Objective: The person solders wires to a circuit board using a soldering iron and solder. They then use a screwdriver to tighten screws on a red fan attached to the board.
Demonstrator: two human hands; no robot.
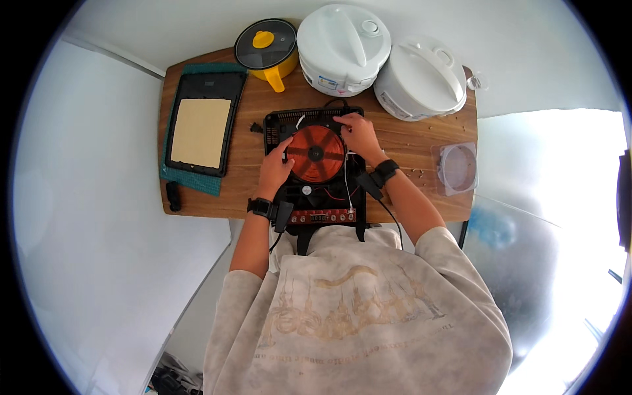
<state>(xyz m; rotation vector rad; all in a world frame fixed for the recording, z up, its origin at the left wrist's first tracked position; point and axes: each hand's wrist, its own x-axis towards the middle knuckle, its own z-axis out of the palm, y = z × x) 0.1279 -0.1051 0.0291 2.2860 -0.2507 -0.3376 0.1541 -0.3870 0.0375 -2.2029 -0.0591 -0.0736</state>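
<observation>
In front of me lies an opened induction cooker, its black lower housing exposing the parts inside. A round copper coil with dark radial bars and a black centre sits in its upper half. My left hand grips the coil's left edge, thumb and fingers apart along the rim. At the coil's upper right, my right hand is closed in a pinch; what its fingertips hold is too small to make out. A white wire runs down to the red control board at the near edge.
The cooker's removed top panel lies on a green cutting mat at left. Behind stand a yellow pot with a dark lid and two white cookers. Small screws lie near a clear plastic container at right.
</observation>
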